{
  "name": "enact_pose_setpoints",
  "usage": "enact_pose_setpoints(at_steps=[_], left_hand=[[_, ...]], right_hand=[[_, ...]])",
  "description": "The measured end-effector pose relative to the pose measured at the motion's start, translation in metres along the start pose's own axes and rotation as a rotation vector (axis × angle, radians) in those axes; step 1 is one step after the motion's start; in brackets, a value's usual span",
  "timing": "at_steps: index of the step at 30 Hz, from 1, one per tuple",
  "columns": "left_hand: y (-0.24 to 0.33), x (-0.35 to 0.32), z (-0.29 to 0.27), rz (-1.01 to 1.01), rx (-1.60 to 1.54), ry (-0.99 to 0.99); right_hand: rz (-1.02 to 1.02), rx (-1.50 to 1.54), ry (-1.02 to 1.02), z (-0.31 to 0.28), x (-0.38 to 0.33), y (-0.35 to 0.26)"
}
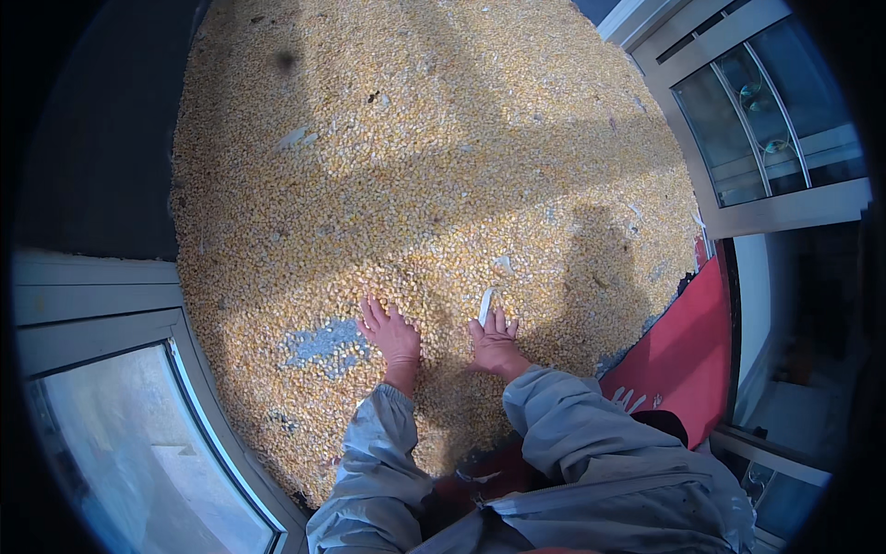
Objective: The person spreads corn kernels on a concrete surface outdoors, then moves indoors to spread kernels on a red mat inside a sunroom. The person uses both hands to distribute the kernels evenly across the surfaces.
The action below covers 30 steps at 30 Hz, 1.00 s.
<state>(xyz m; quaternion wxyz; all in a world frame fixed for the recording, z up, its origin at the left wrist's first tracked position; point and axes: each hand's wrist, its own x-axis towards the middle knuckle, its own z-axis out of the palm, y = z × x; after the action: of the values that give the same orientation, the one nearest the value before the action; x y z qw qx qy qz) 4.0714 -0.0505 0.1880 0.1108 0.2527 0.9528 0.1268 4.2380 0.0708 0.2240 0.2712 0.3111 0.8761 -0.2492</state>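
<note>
A wide bed of yellow corn kernels [434, 166] covers the floor, half in sun, half in shadow. The left hand [391, 334] lies flat on the kernels with fingers spread, just beside a bare grey patch of floor [318, 342]. The right hand [494, 343] rests palm-down near it — a pale strip of husk [485, 303] touching its fingertips. Grey sleeves [563, 425] come in from below. A red mat [688, 342] borders the corn on the right, glass door panels [138, 443] on the left.
</note>
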Motion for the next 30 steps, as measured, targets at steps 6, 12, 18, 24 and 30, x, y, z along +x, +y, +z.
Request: enact_pose_setpoints(at_steps=[6,12,18,24,30], left_hand=[[0.071,-0.006,-0.002,0.185,-0.113,0.121],[0.068,-0.007,0.011,0.185,-0.027,0.119],[0.066,-0.008,0.024,0.244,0.015,0.174],[0.07,-0.005,0.017,0.207,0.045,0.179],[0.078,-0.004,0.01,0.147,0.053,0.099]], right_hand=[[-0.051,-0.245,-0.49,-0.018,0.008,0.006],[-0.174,-0.111,-0.128,-0.039,0.052,0.071],[0.119,0.207,0.217,-0.178,0.097,0.19],[0.47,0.26,0.373,-0.202,0.074,0.253],[0.378,0.115,0.081,-0.126,0.049,0.219]])
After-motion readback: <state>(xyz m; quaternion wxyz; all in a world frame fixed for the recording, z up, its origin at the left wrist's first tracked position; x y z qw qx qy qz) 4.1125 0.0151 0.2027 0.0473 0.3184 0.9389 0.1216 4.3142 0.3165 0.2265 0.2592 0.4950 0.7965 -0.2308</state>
